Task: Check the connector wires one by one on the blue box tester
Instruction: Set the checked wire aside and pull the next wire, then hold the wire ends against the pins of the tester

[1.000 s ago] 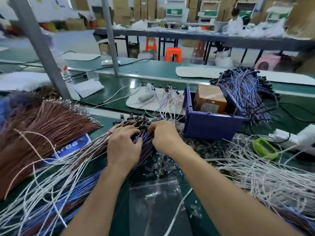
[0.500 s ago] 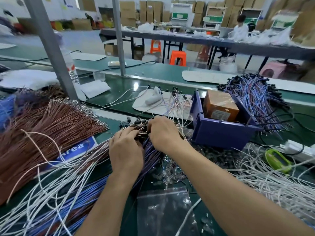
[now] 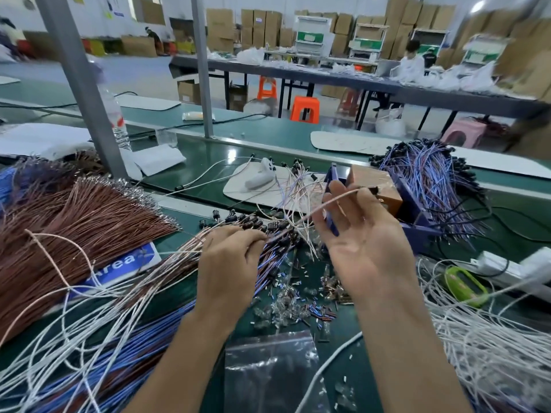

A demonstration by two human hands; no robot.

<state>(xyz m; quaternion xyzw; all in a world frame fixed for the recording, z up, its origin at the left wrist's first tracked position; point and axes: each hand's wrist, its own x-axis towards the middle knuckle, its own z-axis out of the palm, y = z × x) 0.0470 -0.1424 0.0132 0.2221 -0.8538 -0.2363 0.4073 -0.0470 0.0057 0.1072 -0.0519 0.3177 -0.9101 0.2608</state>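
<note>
Since half a second ago, the right hand (image 3: 366,251) has lifted off the pile and turned palm toward the camera, drawing one wire up with it. Its grip is loose: the fingers are mostly extended, and a thin pinkish-white connector wire (image 3: 310,217) lies across them, pinched near its far end, apparently between thumb and fingertip (the exact contact is blurred). A small black connector (image 3: 372,190) caps that end, just past the fingers.

The left hand (image 3: 229,263) stays low, its fingers curled down over a thick bundle (image 3: 277,245) of blue and pinkish wires with black-tipped ends, holding them on the green tabletop (image 3: 343,329). The single wire rises from that bundle to the right hand, which is raised in front of the blue plastic box tester (image 3: 417,226); a brown box (image 3: 372,180) sits inside it.

By its look, the wire is very light, thin and limp, with smooth insulation that could slip through a slack pinch. The connector looks rigid, so the best hold is probably just behind it, where the tip can be steered. Held farther back, the end would likely droop, and the tail may snag on neighbouring wires.
</note>
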